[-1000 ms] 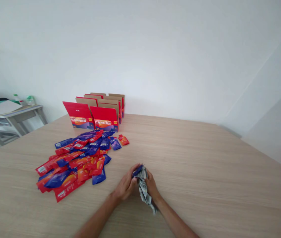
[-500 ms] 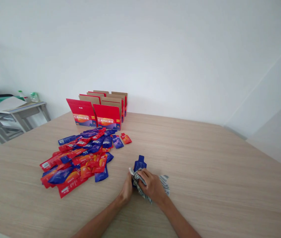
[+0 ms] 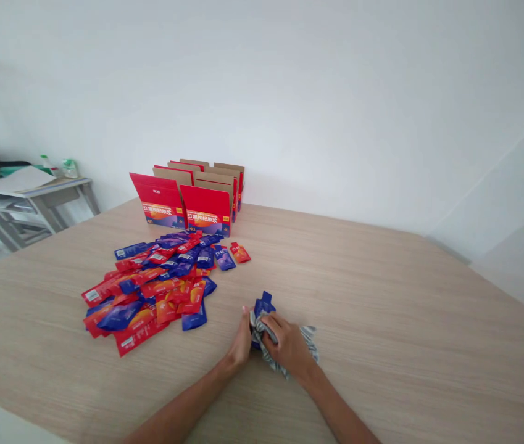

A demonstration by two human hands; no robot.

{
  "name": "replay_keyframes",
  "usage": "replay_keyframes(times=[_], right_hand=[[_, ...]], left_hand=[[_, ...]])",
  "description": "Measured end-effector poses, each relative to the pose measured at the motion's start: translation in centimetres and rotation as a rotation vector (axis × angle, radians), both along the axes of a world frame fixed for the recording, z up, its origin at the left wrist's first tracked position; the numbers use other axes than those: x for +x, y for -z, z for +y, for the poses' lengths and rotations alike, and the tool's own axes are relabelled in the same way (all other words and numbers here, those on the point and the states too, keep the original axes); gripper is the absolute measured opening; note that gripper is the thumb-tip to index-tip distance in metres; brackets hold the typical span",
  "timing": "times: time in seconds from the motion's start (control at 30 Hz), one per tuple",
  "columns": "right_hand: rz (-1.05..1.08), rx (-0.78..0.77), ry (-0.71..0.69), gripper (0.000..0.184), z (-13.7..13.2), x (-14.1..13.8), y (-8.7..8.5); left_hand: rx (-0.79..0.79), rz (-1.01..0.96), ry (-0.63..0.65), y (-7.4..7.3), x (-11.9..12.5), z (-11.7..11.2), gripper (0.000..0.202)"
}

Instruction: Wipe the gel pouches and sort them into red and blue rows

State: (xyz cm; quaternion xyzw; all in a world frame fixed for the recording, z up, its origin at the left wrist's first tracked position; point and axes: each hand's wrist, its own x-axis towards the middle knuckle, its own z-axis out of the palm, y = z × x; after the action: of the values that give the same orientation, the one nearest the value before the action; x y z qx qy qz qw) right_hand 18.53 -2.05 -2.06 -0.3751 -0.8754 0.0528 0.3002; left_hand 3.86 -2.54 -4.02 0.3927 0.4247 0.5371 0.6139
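A pale wood-grain counter (image 3: 382, 308) fills the lower view. Nearest, the right hand (image 3: 289, 348) bunches its grip around a grey-and-white striped cloth (image 3: 258, 327), pressed against a blue pouch (image 3: 264, 303) whose spout end points away. The left hand (image 3: 240, 339) is at the pouch's left edge; whether its grip pinches it, I cannot tell. Farther left spreads a heap of red and blue pouches (image 3: 150, 290), some showing white barcode labels. Beside it lie a separate blue pouch (image 3: 224, 258) and a red pouch (image 3: 240, 253), their white characters blurred. Behind stand rows of open red cartons (image 3: 206, 209); the front two read "红黑枸杞原浆" and "40". At far left, a grey desk (image 3: 58, 188) holds a white sheet (image 3: 23, 179). A plain white wall (image 3: 312, 111) closes the room.
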Motion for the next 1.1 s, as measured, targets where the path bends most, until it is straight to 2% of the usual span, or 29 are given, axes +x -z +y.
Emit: replay_keyframes(times=[0.1,0.17,0.37,0.43,0.5,0.67,0.73,0.83,1.0,1.1], right_hand=[[-0.086,-0.002,-0.144,0.03,-0.9,-0.6,0.0],[-0.101,0.021,-0.142,0.029,-0.7,-0.4,-0.1],[0.073,0.082,0.2,0.026,1.6,1.9,-0.5],[0.091,0.086,0.231,0.026,1.9,2.1,-0.5],[0.07,0.072,0.174,0.027,1.5,1.7,-0.5],[-0.097,0.04,-0.133,0.029,-0.6,-0.3,0.0],[-0.131,0.056,-0.179,0.028,-0.9,-0.5,0.0],[-0.076,0.107,-0.104,0.027,-0.3,0.1,0.0],[0.123,0.124,0.195,0.026,1.8,2.2,-0.3],[0.136,0.108,0.198,0.026,1.9,2.2,-0.2]], left_hand=[[0.05,-0.06,0.011,0.2,-0.6,0.7,0.094],[0.064,-0.032,0.04,0.1,-0.9,0.8,0.088],[0.148,0.029,0.284,-0.6,-0.8,-0.2,0.084],[0.154,0.012,0.304,-0.8,-0.7,-0.3,0.085],[0.127,-0.007,0.248,-1.1,-0.7,-0.3,0.086],[0.064,-0.095,0.124,-1.7,-1.0,0.3,0.084],[0.064,-0.093,0.105,-1.7,-1.0,0.4,0.081],[0.074,-0.069,0.155,-1.5,-0.9,0.3,0.08],[0.135,-0.017,0.321,-1.2,-0.7,-0.2,0.082],[0.147,-0.004,0.337,-1.5,-0.7,-0.3,0.085]])
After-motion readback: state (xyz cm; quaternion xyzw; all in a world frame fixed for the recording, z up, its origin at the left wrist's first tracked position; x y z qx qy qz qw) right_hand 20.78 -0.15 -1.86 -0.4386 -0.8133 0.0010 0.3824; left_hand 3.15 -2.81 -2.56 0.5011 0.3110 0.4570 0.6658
